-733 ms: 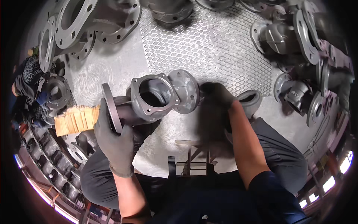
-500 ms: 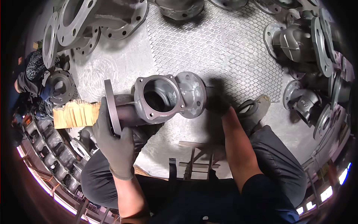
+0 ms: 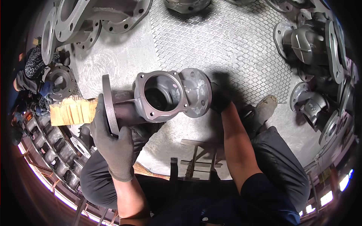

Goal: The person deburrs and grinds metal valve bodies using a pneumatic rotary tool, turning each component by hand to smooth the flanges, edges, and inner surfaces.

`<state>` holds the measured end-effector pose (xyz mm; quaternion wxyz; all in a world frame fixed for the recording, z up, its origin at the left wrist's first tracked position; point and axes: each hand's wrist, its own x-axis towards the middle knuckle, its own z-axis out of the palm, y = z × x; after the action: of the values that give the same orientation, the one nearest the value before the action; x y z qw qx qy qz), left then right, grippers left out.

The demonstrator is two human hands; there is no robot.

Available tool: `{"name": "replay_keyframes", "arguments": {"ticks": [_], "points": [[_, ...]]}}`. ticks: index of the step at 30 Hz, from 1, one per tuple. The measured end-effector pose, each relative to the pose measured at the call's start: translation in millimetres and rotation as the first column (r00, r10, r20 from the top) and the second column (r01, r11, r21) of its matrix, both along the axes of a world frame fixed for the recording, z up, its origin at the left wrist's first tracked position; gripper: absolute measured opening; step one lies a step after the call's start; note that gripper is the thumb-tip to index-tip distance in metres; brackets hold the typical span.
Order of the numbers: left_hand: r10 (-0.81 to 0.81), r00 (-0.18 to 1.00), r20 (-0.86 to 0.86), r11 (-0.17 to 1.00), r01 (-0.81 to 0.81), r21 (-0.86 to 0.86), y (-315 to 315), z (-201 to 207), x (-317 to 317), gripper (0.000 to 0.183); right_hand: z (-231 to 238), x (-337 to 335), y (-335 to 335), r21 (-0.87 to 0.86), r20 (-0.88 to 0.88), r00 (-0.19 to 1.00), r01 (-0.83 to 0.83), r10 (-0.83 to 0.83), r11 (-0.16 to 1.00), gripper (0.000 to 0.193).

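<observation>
A grey cast-metal valve body [image 3: 130, 107] lies across the middle of the view, in front of me. Its round opening [image 3: 162, 94], framed by a squarish rim with holes at the corners, faces up. My left hand [image 3: 115, 143], in a grey glove, grips the flange on the left end, with the thumb on the near side and the fingers around its outer face. At the bolt-holed right flange [image 3: 197, 93] is my right hand [image 3: 220, 98], in a dark glove. It presses against the outer face; shadow and the flange hide most of its fingers.
Large flanged castings [image 3: 124, 17] stand at the far left, with more valve bodies [image 3: 307, 43] along the right. Diamond-mesh metal [image 3: 226, 41] covers part of the floor. A broken-edged wooden block [image 3: 73, 112] sits left of my hand. Another person's gloved hand [image 3: 47, 88] shows farther left.
Both hands still hold the valve body, which has turned very slightly. The surroundings shift a little in the view; the right-side castings sit farther right and lower.
</observation>
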<state>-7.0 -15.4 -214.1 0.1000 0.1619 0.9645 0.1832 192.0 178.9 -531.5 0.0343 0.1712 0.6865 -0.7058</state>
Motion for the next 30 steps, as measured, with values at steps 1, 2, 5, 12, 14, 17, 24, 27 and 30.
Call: {"name": "replay_keyframes", "arguments": {"ticks": [1,2,5,12,14,17,24,27,30], "points": [[-0.017,1.000,-0.019,1.000,0.016,-0.025,1,0,0,0.091,0,-2,0,0.013,-0.006,1.000,-0.006,0.006,1.000,0.040],[-0.017,1.000,-0.023,1.000,0.017,-0.021,1,0,0,0.091,-1,-3,1,0.024,-0.017,1.000,-0.009,0.010,1.000,0.044],[-0.001,1.000,-0.013,1.000,0.001,-0.021,2,0,0,0.091,-5,-8,6,-0.278,-0.065,0.997,0.020,-0.039,0.960,0.060],[0.011,1.000,0.002,1.000,-0.011,0.023,3,-1,-1,0.089,-3,-12,5,-0.511,0.050,0.991,0.131,-0.123,0.850,0.102],[-0.008,1.000,-0.023,1.000,0.008,-0.007,2,-1,-1,0.089,1,-13,6,-0.569,0.105,0.990,0.140,-0.097,0.810,0.107],[-0.003,1.000,-0.020,1.000,0.003,-0.012,1,-2,-2,0.089,7,-15,11,-0.606,0.149,0.986,0.153,-0.078,0.781,0.106],[0.048,0.999,0.010,0.999,-0.048,-0.005,-2,-3,-2,0.088,14,-19,1,-0.731,0.295,0.942,0.329,-0.158,0.597,0.079],[0.032,0.999,-0.006,0.999,-0.032,0.012,-1,-2,-1,0.089,12,-19,-2,-0.692,0.229,0.953,0.302,-0.198,0.655,0.067],[0.049,0.999,0.008,0.999,-0.049,-0.020,1,-1,-1,0.090,10,-20,3,-0.696,0.213,0.963,0.270,-0.167,0.666,0.058]]}}
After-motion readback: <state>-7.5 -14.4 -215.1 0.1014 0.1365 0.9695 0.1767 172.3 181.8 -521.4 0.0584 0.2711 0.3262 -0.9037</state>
